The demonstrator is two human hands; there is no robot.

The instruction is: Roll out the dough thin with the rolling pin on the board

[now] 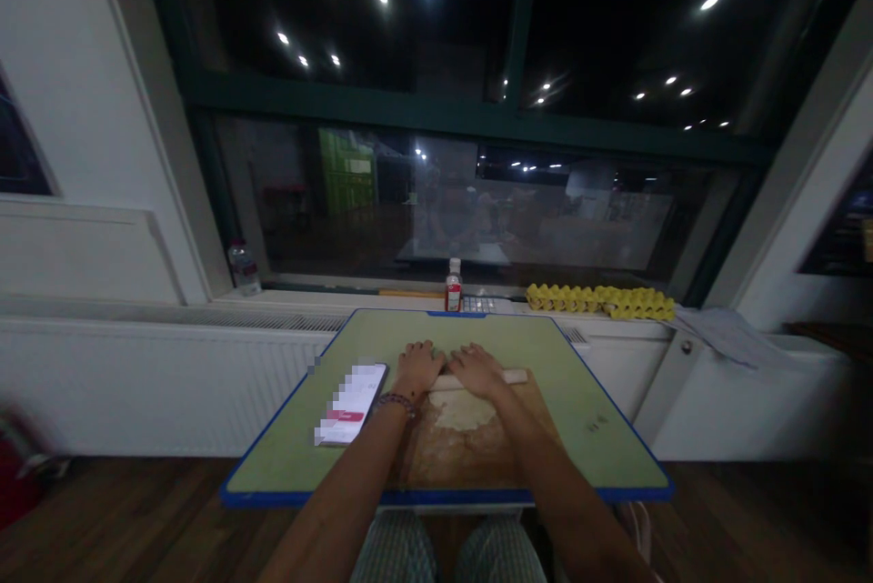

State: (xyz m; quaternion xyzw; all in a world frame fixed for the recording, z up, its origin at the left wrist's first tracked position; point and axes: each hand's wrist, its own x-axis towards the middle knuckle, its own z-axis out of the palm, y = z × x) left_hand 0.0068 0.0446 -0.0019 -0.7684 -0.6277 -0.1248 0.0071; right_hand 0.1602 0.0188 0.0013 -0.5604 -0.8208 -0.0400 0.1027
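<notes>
Your left hand (421,366) and right hand (476,368), backs upward and fingers loosely extended, rest over the pale cylindrical rolling pin (516,376), which lies at the far side of the flat, cream-coloured dough (464,411) on the brown wooden board (470,470) atop the blue-edged green desk (610,460).

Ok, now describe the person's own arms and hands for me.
The left hand and right hand are ungloved, and no sleeve shows on the left arm or right arm. Around the left wrist is a dark, mottled bracelet with bluish and reddish tones; whether it is beaded or braided is too small to tell. No band shows on the right wrist.
</notes>
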